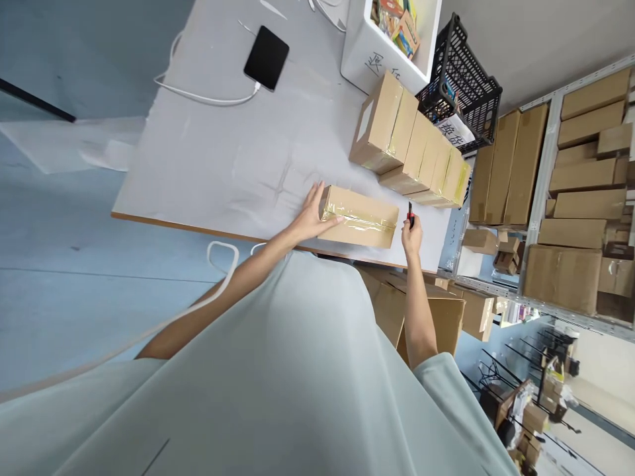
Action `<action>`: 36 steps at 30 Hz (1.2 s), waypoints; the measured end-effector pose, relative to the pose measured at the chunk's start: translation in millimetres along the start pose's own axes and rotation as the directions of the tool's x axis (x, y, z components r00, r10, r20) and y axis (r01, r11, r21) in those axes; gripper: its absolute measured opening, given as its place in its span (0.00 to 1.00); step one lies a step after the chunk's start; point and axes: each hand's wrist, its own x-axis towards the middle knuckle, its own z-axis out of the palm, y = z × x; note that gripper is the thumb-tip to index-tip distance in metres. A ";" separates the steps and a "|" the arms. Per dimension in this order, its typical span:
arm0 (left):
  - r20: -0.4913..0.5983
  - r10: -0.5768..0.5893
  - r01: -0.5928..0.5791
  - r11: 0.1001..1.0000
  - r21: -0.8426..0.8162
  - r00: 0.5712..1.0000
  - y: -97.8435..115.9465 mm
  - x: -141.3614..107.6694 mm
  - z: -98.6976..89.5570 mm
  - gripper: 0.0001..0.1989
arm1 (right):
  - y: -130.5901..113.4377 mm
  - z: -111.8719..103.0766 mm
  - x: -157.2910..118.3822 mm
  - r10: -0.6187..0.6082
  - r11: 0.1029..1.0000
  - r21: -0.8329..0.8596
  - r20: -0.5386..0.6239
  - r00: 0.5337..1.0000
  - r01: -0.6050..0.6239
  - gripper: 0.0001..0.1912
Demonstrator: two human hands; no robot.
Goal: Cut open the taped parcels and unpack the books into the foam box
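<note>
A cardboard box with shiny clear tape along its top lies near the front edge of the white table. My left hand grips its left end, thumb on the top and fingers over the far side. Just off the box's right end, my right hand is closed around a utility knife in red and black, its tip pointing away from me. The knife and the box do not touch.
Several taped boxes stand in a row behind. Beyond are a white foam bin with packets and a black crate. A tablet with a white cable lies far left. Shelves of cartons rise at right; an open carton sits below the table.
</note>
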 end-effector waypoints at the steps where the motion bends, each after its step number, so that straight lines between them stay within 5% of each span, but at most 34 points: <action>1: 0.007 0.026 -0.027 0.999 0.033 1.000 1.4 0.6 -4.2 0.68 | -6.7 -11.1 2.3 0.007 1.000 -0.017 -0.022 1.000 -0.008 0.30; 3: 0.027 0.065 -0.067 0.993 0.093 0.998 4.1 1.8 -10.9 0.60 | -28.1 -29.4 6.0 0.017 1.000 -0.023 -0.005 1.000 -0.017 0.28; 5: 0.048 0.070 -0.076 0.988 0.134 0.996 6.0 2.0 -14.2 0.52 | -58.4 -40.2 8.4 -0.100 0.992 -0.065 0.130 0.986 0.109 0.26; 9: 0.069 0.025 -0.034 0.990 0.136 0.997 7.0 -2.3 -12.8 0.48 | -125.8 -41.5 11.0 -0.328 0.909 -0.119 0.384 0.863 0.398 0.23; 14: 0.091 -0.002 -0.008 0.994 0.109 0.996 6.9 -4.7 -11.1 0.50 | -180.2 -34.4 14.6 -0.396 0.810 -0.160 0.561 0.727 0.565 0.26; 26: 0.094 0.005 -0.010 0.999 0.051 0.996 3.4 -1.8 -11.0 0.48 | -199.0 -38.4 11.4 -0.338 0.802 -0.219 0.600 0.725 0.556 0.27; 36: 0.090 -0.004 0.000 0.999 0.046 0.996 -3.2 0.4 -11.5 0.50 | -229.3 -52.0 5.5 -0.310 0.700 -0.321 0.668 0.676 0.638 0.27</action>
